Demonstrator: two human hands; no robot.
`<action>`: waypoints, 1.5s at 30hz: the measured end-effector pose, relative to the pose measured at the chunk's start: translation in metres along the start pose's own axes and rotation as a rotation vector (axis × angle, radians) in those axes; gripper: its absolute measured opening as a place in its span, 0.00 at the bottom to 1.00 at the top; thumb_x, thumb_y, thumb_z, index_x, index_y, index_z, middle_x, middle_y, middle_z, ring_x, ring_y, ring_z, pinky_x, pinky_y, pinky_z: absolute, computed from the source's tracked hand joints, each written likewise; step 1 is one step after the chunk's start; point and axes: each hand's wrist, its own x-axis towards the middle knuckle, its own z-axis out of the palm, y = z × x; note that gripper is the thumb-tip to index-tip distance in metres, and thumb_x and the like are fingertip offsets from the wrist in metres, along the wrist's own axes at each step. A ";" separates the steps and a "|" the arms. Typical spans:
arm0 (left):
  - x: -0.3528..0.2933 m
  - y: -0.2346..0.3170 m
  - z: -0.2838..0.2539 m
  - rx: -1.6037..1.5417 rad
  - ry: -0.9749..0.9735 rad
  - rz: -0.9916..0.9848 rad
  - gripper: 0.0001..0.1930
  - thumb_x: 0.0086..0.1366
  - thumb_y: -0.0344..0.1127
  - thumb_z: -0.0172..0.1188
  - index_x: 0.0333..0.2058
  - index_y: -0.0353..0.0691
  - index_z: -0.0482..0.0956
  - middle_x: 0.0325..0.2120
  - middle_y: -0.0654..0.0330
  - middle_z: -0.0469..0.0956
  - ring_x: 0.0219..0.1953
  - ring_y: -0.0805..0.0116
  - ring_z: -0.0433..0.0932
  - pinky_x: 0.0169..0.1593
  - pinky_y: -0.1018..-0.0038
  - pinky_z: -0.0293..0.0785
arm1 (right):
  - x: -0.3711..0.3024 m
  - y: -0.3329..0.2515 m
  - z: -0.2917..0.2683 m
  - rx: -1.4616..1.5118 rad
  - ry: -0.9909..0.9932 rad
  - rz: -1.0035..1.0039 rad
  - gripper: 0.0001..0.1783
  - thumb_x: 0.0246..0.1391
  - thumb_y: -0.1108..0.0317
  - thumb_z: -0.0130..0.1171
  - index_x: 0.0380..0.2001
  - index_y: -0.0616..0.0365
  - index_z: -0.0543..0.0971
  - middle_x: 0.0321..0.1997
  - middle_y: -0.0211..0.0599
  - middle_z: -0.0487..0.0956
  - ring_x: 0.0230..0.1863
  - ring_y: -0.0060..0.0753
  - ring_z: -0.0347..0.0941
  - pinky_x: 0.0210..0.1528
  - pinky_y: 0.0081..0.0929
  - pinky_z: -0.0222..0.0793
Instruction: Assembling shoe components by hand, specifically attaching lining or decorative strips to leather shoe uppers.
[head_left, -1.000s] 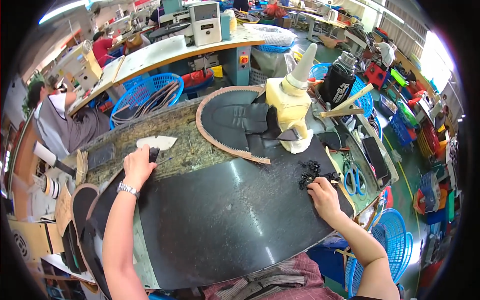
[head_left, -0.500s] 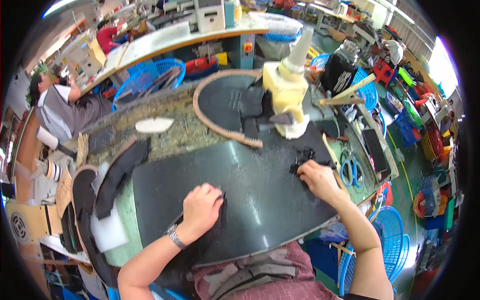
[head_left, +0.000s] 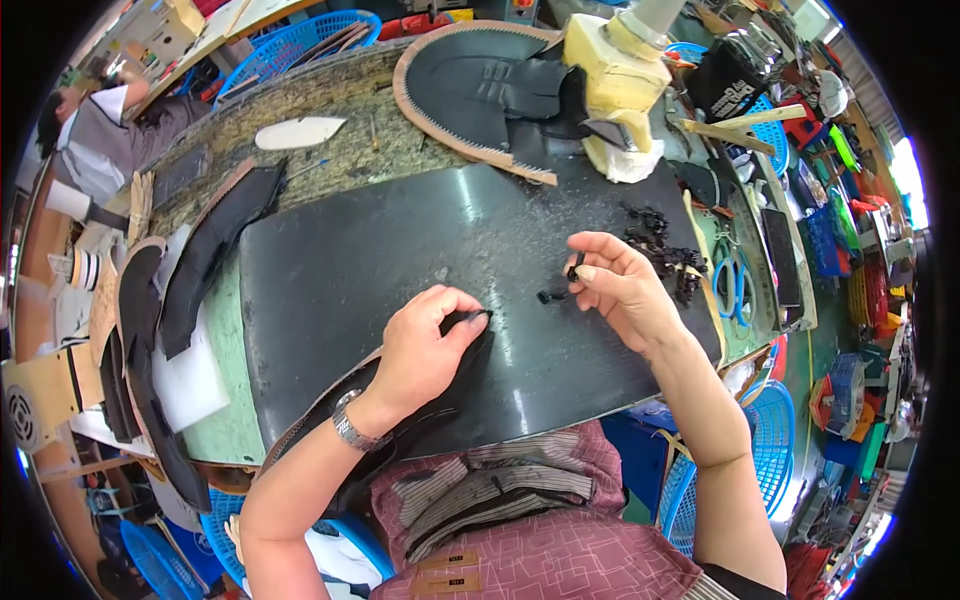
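My left hand (head_left: 430,345) is closed on the end of a long black leather strip (head_left: 320,412) with a toothed tan edge. The strip runs back under my left forearm, which hides part of it. Over the dark board (head_left: 330,270), my right hand (head_left: 625,285) pinches a tiny black piece (head_left: 574,272) between thumb and fingers. Another small black piece (head_left: 548,297) lies on the board just left of that hand. Beyond the hand is a loose pile of small black pieces (head_left: 650,228).
At the back lies a curved black leather part (head_left: 455,85), beside a yellow crusted container (head_left: 610,65). More black leather parts (head_left: 215,260) lie at the left. Blue-handled scissors (head_left: 735,285) and a dark flat slab (head_left: 780,255) are at the right. A person (head_left: 100,140) sits far left.
My right hand has lifted from the pile with a tiny black piece and moved toward my left hand. My left hand now raises the strip's end. The view has tilted downward.
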 end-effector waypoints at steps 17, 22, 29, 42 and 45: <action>0.003 -0.001 -0.004 -0.076 -0.022 -0.067 0.07 0.58 0.31 0.61 0.33 0.34 0.76 0.29 0.59 0.75 0.33 0.71 0.72 0.40 0.75 0.67 | 0.017 0.016 0.055 -0.244 -0.196 0.054 0.23 0.51 0.75 0.60 0.51 0.61 0.69 0.35 0.30 0.76 0.35 0.18 0.73 0.37 0.18 0.69; 0.004 -0.004 -0.003 -0.058 0.013 -0.056 0.07 0.58 0.31 0.61 0.33 0.34 0.76 0.29 0.59 0.75 0.32 0.71 0.73 0.39 0.74 0.68 | 0.010 0.017 0.059 -0.392 -0.179 0.059 0.23 0.50 0.77 0.60 0.51 0.61 0.69 0.33 0.29 0.75 0.34 0.17 0.72 0.37 0.17 0.69; 0.004 -0.002 0.001 -0.043 0.006 -0.045 0.07 0.58 0.31 0.61 0.32 0.34 0.77 0.29 0.58 0.75 0.32 0.70 0.73 0.38 0.75 0.68 | 0.013 0.019 0.059 -0.342 -0.120 -0.002 0.22 0.51 0.77 0.60 0.50 0.61 0.70 0.33 0.29 0.75 0.33 0.17 0.71 0.37 0.17 0.70; 0.003 -0.001 0.002 0.023 0.047 -0.044 0.07 0.57 0.31 0.61 0.32 0.35 0.77 0.29 0.56 0.75 0.31 0.67 0.75 0.37 0.73 0.69 | 0.013 0.017 0.062 -0.374 -0.125 0.038 0.21 0.53 0.76 0.59 0.50 0.62 0.69 0.32 0.29 0.76 0.34 0.16 0.71 0.36 0.17 0.70; 0.005 0.000 0.002 -0.030 0.034 -0.087 0.07 0.57 0.32 0.61 0.32 0.35 0.77 0.29 0.56 0.76 0.32 0.66 0.75 0.38 0.73 0.68 | 0.007 0.019 0.062 -0.448 -0.137 0.018 0.18 0.50 0.77 0.60 0.46 0.62 0.73 0.31 0.32 0.76 0.33 0.23 0.73 0.35 0.20 0.70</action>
